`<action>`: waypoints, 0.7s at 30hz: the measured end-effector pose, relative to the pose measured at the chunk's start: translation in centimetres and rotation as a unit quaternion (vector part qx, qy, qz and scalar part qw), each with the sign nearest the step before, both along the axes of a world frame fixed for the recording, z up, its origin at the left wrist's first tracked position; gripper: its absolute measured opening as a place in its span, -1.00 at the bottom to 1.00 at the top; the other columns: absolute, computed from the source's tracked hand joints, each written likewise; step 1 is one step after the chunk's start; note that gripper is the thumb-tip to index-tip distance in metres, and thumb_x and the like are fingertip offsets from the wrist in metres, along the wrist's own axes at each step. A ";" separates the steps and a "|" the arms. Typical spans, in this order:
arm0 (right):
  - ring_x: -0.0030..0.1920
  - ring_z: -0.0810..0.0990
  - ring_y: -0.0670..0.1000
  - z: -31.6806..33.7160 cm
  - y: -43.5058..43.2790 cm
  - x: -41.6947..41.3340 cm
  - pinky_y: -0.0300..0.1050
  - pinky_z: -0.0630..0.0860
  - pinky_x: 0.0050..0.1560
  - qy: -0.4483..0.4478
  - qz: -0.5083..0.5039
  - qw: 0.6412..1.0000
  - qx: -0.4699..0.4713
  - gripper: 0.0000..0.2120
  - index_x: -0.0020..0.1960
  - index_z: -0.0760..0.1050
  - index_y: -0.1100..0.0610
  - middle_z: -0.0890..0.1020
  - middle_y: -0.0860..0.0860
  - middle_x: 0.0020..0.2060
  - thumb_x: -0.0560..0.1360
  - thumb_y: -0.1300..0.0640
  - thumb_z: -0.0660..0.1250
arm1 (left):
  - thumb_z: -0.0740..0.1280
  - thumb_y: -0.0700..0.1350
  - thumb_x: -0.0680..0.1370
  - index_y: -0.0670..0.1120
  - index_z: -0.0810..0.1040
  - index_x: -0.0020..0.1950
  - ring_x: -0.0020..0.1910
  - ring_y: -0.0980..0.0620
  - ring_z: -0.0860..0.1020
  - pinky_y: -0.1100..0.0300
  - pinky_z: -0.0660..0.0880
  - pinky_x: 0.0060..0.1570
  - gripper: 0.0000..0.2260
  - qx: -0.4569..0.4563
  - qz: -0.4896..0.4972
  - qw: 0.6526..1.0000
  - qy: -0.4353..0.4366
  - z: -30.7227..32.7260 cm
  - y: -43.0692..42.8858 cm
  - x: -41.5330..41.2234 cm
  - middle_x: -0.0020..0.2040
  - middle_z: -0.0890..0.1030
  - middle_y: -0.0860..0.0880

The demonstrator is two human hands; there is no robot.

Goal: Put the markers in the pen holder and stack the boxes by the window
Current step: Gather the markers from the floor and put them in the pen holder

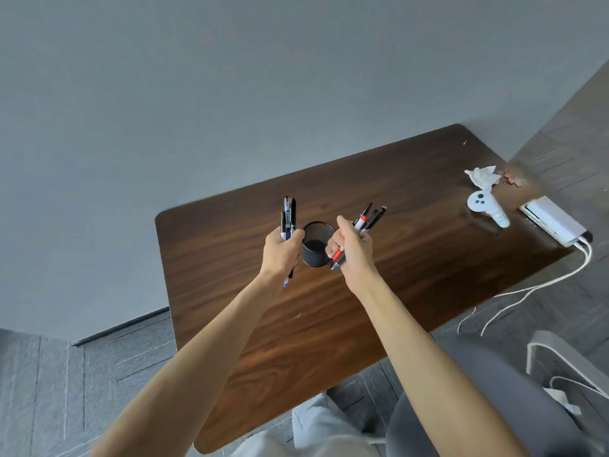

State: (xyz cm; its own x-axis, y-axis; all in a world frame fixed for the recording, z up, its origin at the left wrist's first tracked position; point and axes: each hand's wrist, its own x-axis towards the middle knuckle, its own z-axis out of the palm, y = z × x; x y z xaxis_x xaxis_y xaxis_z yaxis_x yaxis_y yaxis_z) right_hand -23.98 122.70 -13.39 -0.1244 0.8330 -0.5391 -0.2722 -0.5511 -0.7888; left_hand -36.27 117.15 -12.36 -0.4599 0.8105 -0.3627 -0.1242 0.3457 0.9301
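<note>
Head view: my left hand (280,247) and right hand (351,247) each clench one bundle of markers, left bundle (288,214), right bundle (367,217), flanking one empty pen holder (315,252) on one table (412,225); individual markers uncountable.

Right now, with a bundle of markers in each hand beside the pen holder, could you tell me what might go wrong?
1. The left hand and right hand crowd the narrow pen holder; dropping both bundles together may jam or tip it.
2. A marker could slip from the full right bundle and roll across the desk.
</note>
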 end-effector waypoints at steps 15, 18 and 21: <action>-0.27 0.50 -0.04 -6.8 9.5 -3.2 -0.03 0.47 -0.15 -0.155 0.085 0.960 0.216 -0.86 -0.04 0.47 -0.05 0.51 -0.08 -0.30 0.57 -0.11 0.32 | 0.29 -0.19 0.55 -0.05 0.23 -0.25 -0.52 0.05 0.19 0.17 0.20 -0.56 -0.73 0.049 0.118 0.992 -0.004 -5.0 9.7 -0.4 -0.46 0.23 0.01; -0.32 0.52 -0.06 -7.2 9.8 -3.4 -0.09 0.49 -0.20 -0.139 0.094 0.963 0.211 -0.81 -0.06 0.47 0.09 0.53 -0.03 -0.35 0.61 -0.02 0.30 | 0.28 -0.23 0.54 -0.04 0.20 -0.28 -0.54 0.08 0.19 0.17 0.22 -0.55 -0.70 0.048 0.117 0.992 -0.002 -5.6 10.5 -0.4 -0.49 0.24 0.07; -0.26 0.60 -0.05 -7.7 10.0 -3.4 -0.03 0.57 -0.10 -0.156 0.111 0.960 0.207 -0.81 -0.10 0.53 0.10 0.60 -0.02 -0.32 0.57 -0.02 0.37 | 0.29 -0.22 0.54 -0.04 0.20 -0.29 -0.54 0.06 0.20 0.18 0.22 -0.55 -0.69 0.051 0.118 0.992 -0.003 -6.1 10.9 -0.6 -0.49 0.24 0.06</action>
